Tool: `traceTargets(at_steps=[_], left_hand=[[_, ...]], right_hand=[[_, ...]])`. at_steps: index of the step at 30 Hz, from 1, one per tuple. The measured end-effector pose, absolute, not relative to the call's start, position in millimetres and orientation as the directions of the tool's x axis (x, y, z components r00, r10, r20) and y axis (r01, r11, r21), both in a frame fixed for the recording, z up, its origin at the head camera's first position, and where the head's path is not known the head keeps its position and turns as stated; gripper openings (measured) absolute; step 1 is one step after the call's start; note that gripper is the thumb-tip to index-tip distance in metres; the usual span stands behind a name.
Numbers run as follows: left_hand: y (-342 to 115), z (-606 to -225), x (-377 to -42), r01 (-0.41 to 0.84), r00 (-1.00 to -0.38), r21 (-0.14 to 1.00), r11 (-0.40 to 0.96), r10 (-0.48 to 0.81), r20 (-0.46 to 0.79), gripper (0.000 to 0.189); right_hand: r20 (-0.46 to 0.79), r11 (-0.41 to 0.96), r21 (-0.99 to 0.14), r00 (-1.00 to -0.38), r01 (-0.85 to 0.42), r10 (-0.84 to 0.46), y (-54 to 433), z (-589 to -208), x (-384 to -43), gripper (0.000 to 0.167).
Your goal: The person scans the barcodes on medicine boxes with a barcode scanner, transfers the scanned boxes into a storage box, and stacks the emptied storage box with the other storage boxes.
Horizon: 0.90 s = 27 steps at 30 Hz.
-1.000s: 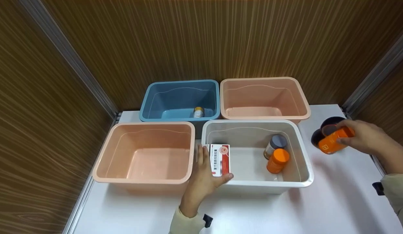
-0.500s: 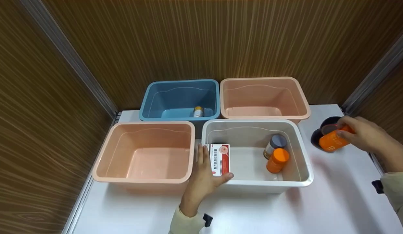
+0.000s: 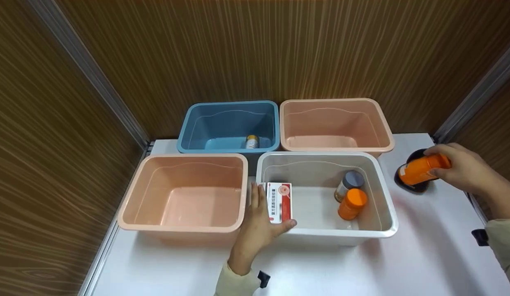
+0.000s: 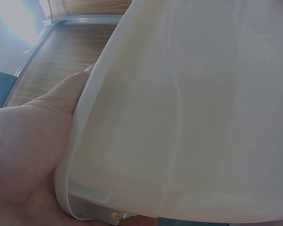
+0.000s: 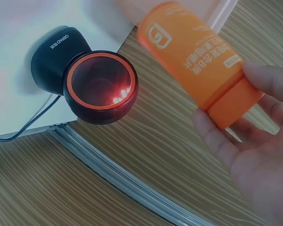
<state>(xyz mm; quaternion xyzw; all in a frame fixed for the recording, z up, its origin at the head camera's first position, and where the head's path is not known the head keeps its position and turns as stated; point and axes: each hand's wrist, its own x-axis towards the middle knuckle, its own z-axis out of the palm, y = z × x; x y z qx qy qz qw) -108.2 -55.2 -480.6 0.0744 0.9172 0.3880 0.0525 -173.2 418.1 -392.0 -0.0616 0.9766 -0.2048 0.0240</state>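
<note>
My left hand (image 3: 259, 224) rests on the front left corner of the white bin (image 3: 320, 231), fingers straight along its left rim and thumb spread over the front rim. Inside that bin are a white and red medicine box (image 3: 279, 202), an orange bottle (image 3: 352, 204) and a grey-capped bottle (image 3: 349, 185). Off to the right, my right hand (image 3: 464, 166) holds another orange pill bottle (image 5: 191, 52) by its capped end, tilted. The bottle is above a black barcode scanner (image 5: 61, 59), whose round window glows red in the right wrist view. Left fingertips are hidden in the left wrist view.
A peach bin (image 3: 183, 233) stands left of the white one. Behind are a blue bin (image 3: 228, 151) with a yellow-capped bottle (image 3: 252, 142) and a second peach bin (image 3: 337, 149). Wood-grain panels enclose the white table (image 3: 304, 267). A cable (image 5: 23, 129) trails from the scanner.
My right hand has turned the orange bottle and raised it slightly over the scanner, covering more of the scanner's window in the head view. The left hand keeps its place on the bin.
</note>
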Motion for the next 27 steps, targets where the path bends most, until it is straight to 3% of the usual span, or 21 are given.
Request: traceTargets(at_steps=[6, 14, 20, 27], left_hand=[[-55, -482, -108, 0.104, -0.983, 0.718, 0.688, 0.179, -0.029, 0.132], [-55, -481, -108, 0.110, -0.984, 0.724, 0.681, 0.177, -0.017, 0.130], [-55, -481, -108, 0.113, -0.983, 0.718, 0.687, 0.183, -0.021, 0.130], [-55, -482, -108, 0.106, -0.985, 0.725, 0.680, 0.172, -0.018, 0.128]], right_hand=[[-0.088, 0.953, -0.289, -0.989, -0.091, -0.121, 429, -390, -172, 0.045], [-0.105, 0.916, -0.390, -0.985, -0.088, -0.139, 425, -393, -168, 0.044], [-0.130, 0.933, -0.358, -0.987, -0.043, -0.095, 426, -391, -162, 0.043], [-0.166, 0.932, -0.356, -0.977, -0.067, -0.134, 419, -390, -153, 0.043]])
